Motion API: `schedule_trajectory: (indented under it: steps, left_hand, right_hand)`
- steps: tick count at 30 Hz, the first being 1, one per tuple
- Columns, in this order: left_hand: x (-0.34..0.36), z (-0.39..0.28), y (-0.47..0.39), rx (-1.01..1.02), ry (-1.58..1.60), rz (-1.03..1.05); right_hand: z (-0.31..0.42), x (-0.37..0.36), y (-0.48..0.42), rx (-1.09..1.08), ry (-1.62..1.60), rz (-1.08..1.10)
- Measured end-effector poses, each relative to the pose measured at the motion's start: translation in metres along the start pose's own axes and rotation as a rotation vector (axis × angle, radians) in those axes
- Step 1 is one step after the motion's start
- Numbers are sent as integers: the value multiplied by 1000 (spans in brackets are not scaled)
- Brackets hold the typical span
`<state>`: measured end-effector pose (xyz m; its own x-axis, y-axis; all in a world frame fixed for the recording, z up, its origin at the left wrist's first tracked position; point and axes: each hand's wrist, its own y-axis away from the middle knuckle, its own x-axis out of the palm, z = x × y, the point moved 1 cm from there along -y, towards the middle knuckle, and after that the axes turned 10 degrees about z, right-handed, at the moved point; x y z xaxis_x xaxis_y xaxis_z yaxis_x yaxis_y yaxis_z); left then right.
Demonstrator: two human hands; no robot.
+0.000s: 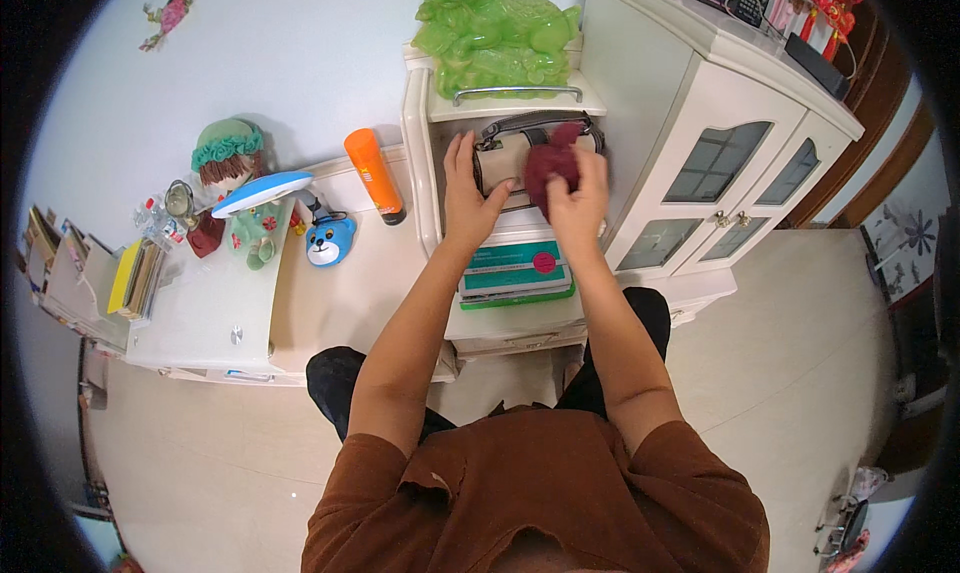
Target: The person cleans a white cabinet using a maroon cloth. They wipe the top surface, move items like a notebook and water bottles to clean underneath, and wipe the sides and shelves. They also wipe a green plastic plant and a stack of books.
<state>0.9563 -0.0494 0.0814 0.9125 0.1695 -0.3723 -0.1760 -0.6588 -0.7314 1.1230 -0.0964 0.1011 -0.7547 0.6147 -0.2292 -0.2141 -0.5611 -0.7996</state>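
Observation:
A beige handbag with dark trim (501, 162) lies in the upper compartment of a white shelf unit. My left hand (472, 198) rests against the bag's left end, its fingers spread and the thumb on the bag's front. Bunched in my right hand (581, 194) is a dark red cloth (550, 169), held against the bag's right part and hiding some of it. The bag's dark handle (536, 121) arches along its top. Below the compartment, teal-covered books (517, 267) are stacked on the lower shelf.
A green carved figurine (499, 37) stands on top behind a metal rail (517, 90). To the left are an orange cylinder (375, 175), a blue bear-shaped lamp (330, 241), a doll (255, 228) and upright books (139, 280). A white cabinet with glass doors (716, 160) stands on the right.

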Motion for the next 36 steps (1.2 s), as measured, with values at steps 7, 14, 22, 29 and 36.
schedule_trajectory:
  steps: [7, 14, 22, 29, 36]
  left_hand:
    - [-4, 10, -3, -110, 58, 97]
    - [-1, 4, -2, -45, 1, 50]
    - [6, 4, 3, -113, 46, -17]
    - [6, 46, -3, -132, 245, 89]
    - [0, 38, -8, -185, 311, 141]
  right_hand:
    - [10, 21, -3, -186, 299, 276]
    - [-39, -2, -6, 126, 213, 90]
    - [-55, 11, 6, 205, 199, 73]
    - [-51, 14, 23, 153, 182, 130]
    - [-64, -9, 36, 181, 316, 423]
